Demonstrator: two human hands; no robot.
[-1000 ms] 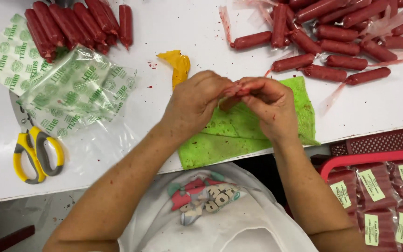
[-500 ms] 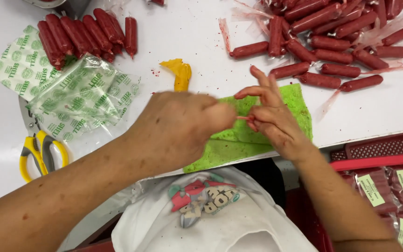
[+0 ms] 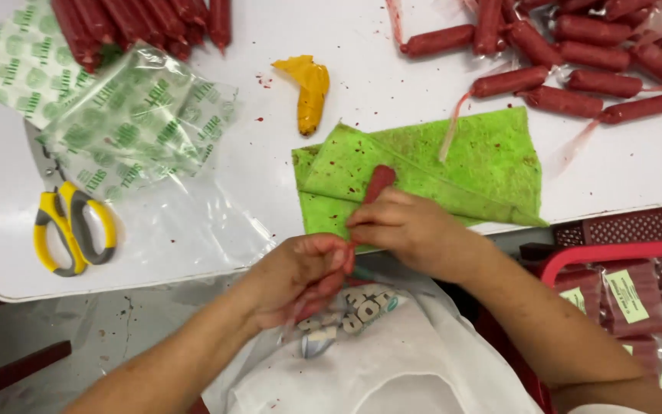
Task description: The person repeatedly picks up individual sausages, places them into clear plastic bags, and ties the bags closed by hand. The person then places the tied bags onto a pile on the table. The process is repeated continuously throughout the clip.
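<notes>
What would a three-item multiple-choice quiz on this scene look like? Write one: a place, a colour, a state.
1. Where do the scissors lie?
A. left side of the table
B. on the green cloth
C. in the red basket

2. What colour is the cloth?
A. blue
B. green
C. white

3. How is the sausage in the hands?
A. lying loose
B. gripped by right hand and left hand
C. bagged

Key: 1 A, they lie beside the printed bags; 2 B, bright green; 3 B, both hands close on it.
</notes>
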